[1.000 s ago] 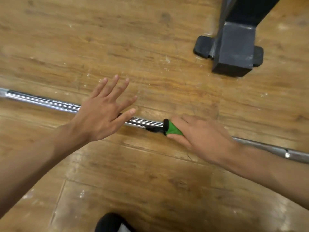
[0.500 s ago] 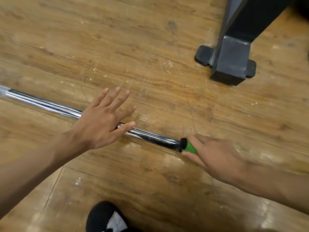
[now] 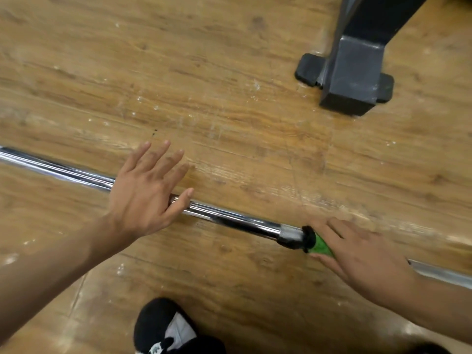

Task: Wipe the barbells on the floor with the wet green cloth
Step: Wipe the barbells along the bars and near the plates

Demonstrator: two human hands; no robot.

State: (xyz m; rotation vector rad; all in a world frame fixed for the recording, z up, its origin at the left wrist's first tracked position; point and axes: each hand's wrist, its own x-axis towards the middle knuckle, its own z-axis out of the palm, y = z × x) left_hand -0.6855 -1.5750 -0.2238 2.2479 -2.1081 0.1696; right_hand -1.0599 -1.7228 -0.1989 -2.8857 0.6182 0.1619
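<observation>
Right grip clasps green cloth round barbell (left grip spread flat).

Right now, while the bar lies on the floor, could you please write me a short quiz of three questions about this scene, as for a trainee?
1. True or false: the right hand holds the green cloth round the barbell.
2. Over the barbell, the fingers of the left hand are: A) curled tightly round it; B) straight and spread; C) pinching the cloth.
3. Which thing shows at the bottom edge of the picture, on the person's side of the barbell?

Key: 1 true. 2 B. 3 the black and white shoe.
</observation>
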